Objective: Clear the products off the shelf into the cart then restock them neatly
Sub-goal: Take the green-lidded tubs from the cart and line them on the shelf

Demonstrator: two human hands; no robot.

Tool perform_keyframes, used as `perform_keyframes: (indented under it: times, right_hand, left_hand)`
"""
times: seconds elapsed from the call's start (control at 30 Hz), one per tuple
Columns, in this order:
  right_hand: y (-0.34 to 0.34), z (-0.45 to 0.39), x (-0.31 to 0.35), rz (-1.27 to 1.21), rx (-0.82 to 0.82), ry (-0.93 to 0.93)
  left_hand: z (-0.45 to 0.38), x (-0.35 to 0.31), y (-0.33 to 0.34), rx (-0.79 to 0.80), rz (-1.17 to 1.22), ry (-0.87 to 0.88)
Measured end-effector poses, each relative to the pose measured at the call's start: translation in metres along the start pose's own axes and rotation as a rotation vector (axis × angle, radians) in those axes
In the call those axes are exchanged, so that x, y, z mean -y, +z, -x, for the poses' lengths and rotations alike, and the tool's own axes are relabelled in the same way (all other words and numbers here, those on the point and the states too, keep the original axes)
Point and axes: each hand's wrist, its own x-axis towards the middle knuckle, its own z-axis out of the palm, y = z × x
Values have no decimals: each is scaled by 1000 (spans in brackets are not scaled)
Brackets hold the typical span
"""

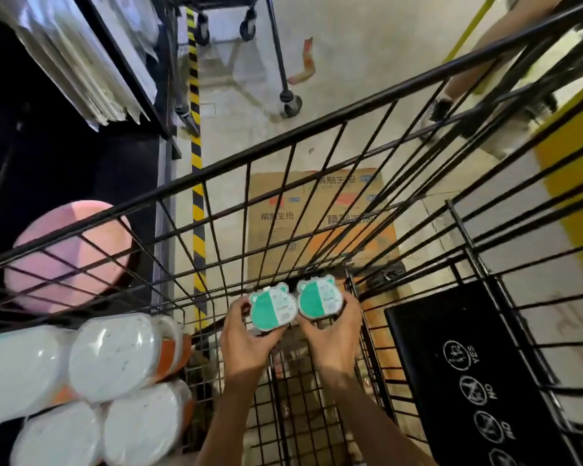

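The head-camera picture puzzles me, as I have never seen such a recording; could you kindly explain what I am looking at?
There is no machine here. A person wears a wide-angle camera on the head, so you look down along both bare forearms, and straight lines bend near the edges.

The black wire grid is a shopping cart, seen from above. The left hand holds one small green-and-white tub, and the right hand holds a second tub beside it, low inside the cart.

At lower left are white wrapped rolls, blurred, and behind the wires something round and pink. Through the wires you see flattened cardboard on the concrete floor, yellow-and-black tape, and the wheels of another cart. At upper right, another person's legs pass by.
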Motion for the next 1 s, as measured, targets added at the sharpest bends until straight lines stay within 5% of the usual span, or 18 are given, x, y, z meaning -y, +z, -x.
perform_keyframes:
  times: [0.3,0.6,1.0]
  right_hand:
    - [-3,-5,-4,-89,184,31]
    - [-22,4,11,-226,206,65]
    - [-121,57,155,-130,202,-107]
  left_hand:
    - [-5,5,-17,134,20,6]
    - [13,-16,-19,96,201,-26]
    - [83,-137,-137,66,201,66]
